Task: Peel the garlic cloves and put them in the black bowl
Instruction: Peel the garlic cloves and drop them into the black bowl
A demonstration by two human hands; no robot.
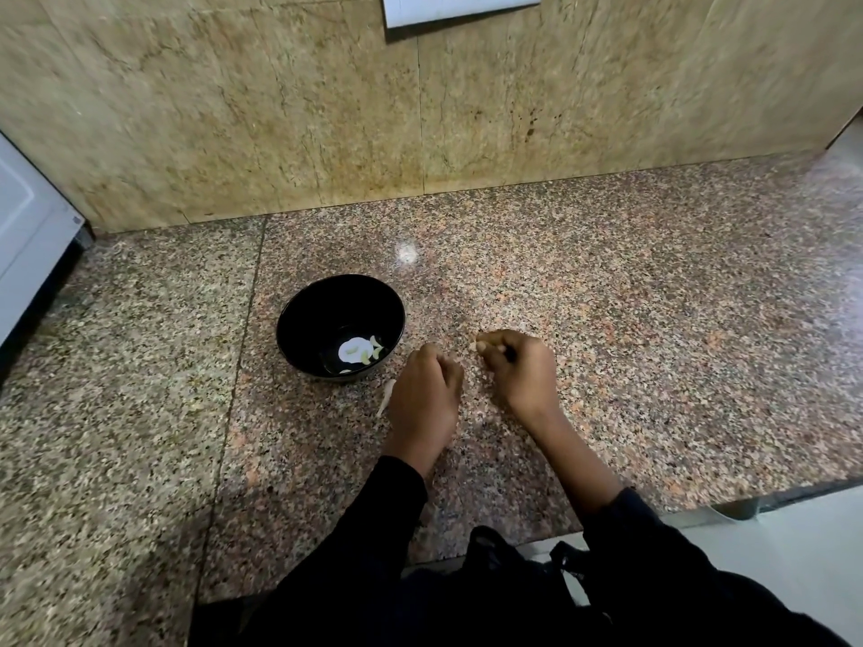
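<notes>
The black bowl (pixel 299 319) stands on the speckled granite counter and holds a few peeled garlic cloves (pixel 369 353) at its bottom. Just right of the bowl, my left hand (pixel 422 403) rests on the counter with its fingers curled under; what it holds is hidden. My right hand (pixel 518 371) lies a little further right, fingertips pinching a pale garlic clove (pixel 475 346) against the counter. A strip of white garlic peel (pixel 385 397) lies beside my left hand, below the bowl.
A white appliance (pixel 28 254) sits at the far left of the granite counter (pixel 654 319). The stone wall (pixel 420 109) rises behind, with a white switch plate (pixel 460 9) at the top. The counter's front edge runs at lower right.
</notes>
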